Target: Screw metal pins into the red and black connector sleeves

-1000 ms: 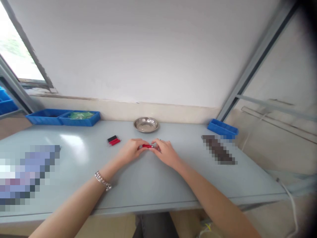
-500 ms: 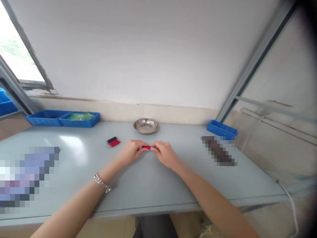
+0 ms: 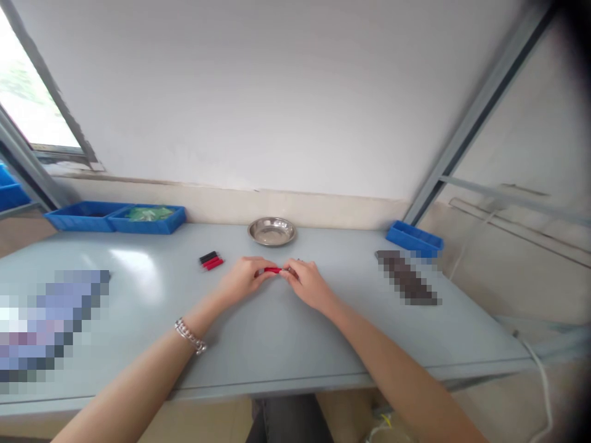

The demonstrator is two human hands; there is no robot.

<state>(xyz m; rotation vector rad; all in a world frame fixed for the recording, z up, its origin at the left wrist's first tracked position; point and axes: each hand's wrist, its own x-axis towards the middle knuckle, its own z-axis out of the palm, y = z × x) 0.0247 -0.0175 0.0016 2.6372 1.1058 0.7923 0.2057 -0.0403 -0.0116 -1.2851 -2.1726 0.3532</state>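
Wall: a plain pale wall fills the upper middle, with a cream band along its foot.
Window: at upper left, bright, with blurred green outside.
Table: a grey-blue top spans the frame, its front edge near the bottom.
Frames: grey metal posts slant at upper right and along the left edge.
Floor: beige, tile-like, at bottom left of centre.
Light: a white glare patch lies on the table's left half.

It looks like a small workshop or assembly station: a plain grey bench against a bare wall, blue parts bins at upper left, metal framing at upper right.
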